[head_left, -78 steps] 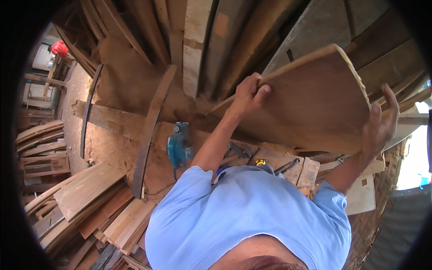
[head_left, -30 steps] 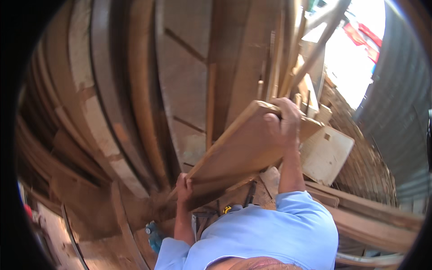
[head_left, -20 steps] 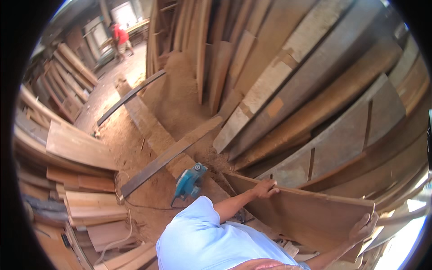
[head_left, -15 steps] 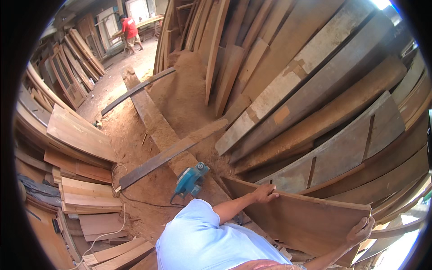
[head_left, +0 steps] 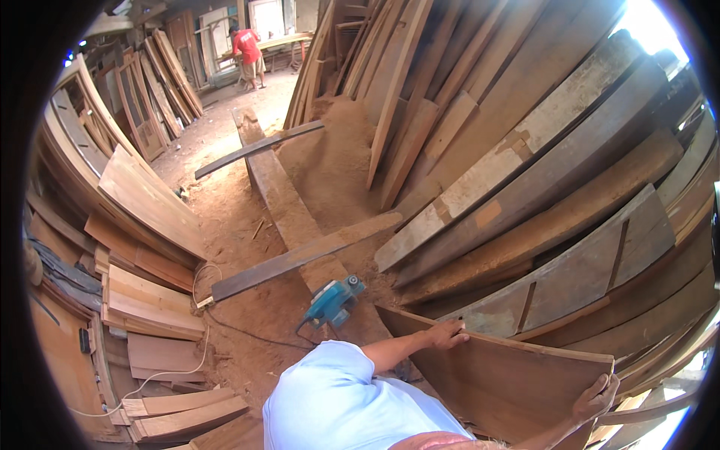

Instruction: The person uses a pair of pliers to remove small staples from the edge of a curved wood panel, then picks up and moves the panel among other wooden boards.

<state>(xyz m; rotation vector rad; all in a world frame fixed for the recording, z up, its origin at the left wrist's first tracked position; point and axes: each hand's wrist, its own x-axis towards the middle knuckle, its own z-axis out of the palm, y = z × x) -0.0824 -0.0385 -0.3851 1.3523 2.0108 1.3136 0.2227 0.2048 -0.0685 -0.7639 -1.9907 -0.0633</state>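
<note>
While your L hand (head_left: 447, 334) grips the wooden board (head_left: 517, 384) by its top edge, R of the elec. planer (head_left: 330, 303), your R hand (head_left: 596, 397) curls round the board's R end; step's prob. steadying, next move needs both grips firm.

Pale lettering (head_left: 246, 37), back of a distant red shirt (head_left: 248, 49), too small to read

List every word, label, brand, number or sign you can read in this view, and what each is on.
None reads clearly.
Red shirt on the person in the background: pale marks on its back, too small and blurred to read.
Teal power tool: no marking legible.
Wooden board in the left hand and right hand: no lettering visible on the side shown.
</note>
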